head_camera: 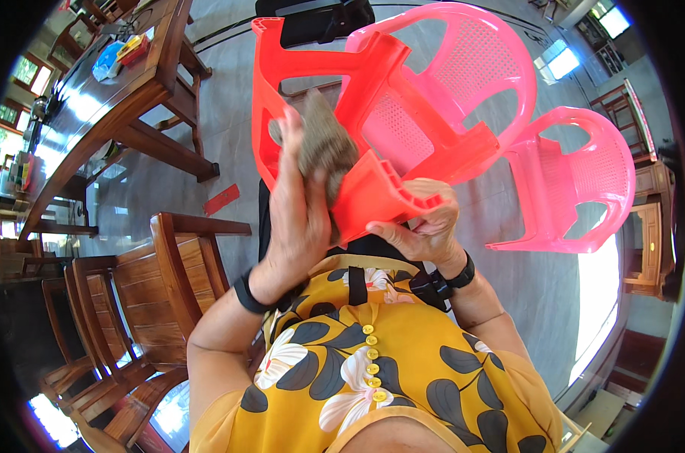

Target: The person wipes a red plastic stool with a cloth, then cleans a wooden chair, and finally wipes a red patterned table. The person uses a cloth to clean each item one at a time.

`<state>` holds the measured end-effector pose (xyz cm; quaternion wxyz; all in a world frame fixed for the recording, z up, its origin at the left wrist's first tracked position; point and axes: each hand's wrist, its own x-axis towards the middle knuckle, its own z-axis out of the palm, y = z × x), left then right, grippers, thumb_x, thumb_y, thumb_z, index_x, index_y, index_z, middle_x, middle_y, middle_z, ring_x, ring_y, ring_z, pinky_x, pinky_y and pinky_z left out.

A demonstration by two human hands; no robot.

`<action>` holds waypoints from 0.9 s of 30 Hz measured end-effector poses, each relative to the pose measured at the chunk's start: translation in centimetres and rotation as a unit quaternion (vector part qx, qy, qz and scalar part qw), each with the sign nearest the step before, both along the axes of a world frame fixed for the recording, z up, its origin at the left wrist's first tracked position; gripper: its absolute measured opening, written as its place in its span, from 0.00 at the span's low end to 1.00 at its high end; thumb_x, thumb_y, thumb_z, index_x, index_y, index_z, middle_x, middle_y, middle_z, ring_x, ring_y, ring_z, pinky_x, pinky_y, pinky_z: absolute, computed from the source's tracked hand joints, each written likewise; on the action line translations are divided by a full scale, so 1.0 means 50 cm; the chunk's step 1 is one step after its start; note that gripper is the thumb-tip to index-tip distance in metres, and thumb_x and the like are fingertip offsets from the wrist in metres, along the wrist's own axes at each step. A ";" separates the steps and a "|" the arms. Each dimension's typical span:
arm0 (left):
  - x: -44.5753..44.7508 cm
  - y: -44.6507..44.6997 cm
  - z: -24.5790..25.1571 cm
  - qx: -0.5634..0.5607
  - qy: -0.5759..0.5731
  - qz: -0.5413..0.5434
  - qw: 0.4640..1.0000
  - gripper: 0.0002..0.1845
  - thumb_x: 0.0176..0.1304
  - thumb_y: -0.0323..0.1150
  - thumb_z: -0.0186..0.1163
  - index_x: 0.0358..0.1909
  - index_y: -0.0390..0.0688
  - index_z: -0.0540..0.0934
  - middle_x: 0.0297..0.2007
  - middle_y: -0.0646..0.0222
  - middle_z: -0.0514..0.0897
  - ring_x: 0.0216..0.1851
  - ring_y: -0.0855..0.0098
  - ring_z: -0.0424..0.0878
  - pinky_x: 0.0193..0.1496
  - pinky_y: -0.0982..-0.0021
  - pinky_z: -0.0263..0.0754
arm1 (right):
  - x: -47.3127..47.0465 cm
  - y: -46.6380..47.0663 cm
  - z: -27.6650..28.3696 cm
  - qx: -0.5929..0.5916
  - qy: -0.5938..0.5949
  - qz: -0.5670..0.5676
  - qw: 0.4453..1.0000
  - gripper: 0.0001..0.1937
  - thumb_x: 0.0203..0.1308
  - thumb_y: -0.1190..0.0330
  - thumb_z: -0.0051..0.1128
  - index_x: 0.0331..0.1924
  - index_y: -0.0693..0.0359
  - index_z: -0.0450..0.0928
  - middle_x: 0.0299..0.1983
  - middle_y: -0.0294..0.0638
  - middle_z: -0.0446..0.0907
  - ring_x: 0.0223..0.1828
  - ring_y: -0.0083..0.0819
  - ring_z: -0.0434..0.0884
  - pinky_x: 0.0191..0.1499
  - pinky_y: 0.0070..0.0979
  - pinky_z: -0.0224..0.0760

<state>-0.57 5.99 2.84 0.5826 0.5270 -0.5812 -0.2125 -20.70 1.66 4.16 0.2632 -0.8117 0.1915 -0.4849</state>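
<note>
A red plastic stool (319,63) is tipped over in front of me, its legs pointing outward. My right hand (427,223) grips the end of its nearest leg, thumb on the near face. With my left hand (300,209) I hold a grey-brown cloth (326,136), blurred, against the inner side of that leg. The fingers of this hand stretch upward along the cloth. Part of the stool's left side is hidden behind the cloth and my left hand.
Beyond the stool stands a pink plastic armchair (467,51), with another pink armchair (603,164) to its right. At left are a wooden table (133,107) and wooden chairs (150,283). A black bag (314,20) and a red paper strip (222,199) lie on the floor.
</note>
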 end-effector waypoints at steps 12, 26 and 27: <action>-0.016 -0.004 0.017 0.058 0.162 -0.041 0.984 0.28 0.83 0.27 0.46 0.80 0.39 0.57 0.73 0.59 0.68 0.74 0.65 0.66 0.78 0.64 0.57 | 0.009 -0.016 0.006 -0.035 -0.018 -0.027 0.999 0.15 0.46 0.67 0.85 0.27 0.61 0.83 0.21 0.39 0.80 0.19 0.36 0.78 0.23 0.28 0.66; 0.051 -0.058 0.006 0.056 0.046 0.015 0.997 0.26 0.82 0.29 0.47 0.79 0.39 0.62 0.67 0.50 0.79 0.68 0.61 0.79 0.67 0.65 0.72 | 0.020 -0.014 0.007 -0.021 0.012 0.006 1.000 0.19 0.45 0.64 0.86 0.23 0.59 0.78 0.17 0.38 0.74 0.17 0.35 0.74 0.21 0.28 0.59; 0.004 -0.017 0.009 0.052 0.214 -0.050 0.974 0.25 0.84 0.28 0.43 0.79 0.39 0.62 0.74 0.59 0.70 0.75 0.66 0.66 0.79 0.64 0.56 | 0.019 -0.021 0.007 -0.026 -0.002 -0.005 1.000 0.18 0.45 0.65 0.86 0.24 0.59 0.79 0.17 0.38 0.74 0.17 0.35 0.74 0.21 0.29 0.60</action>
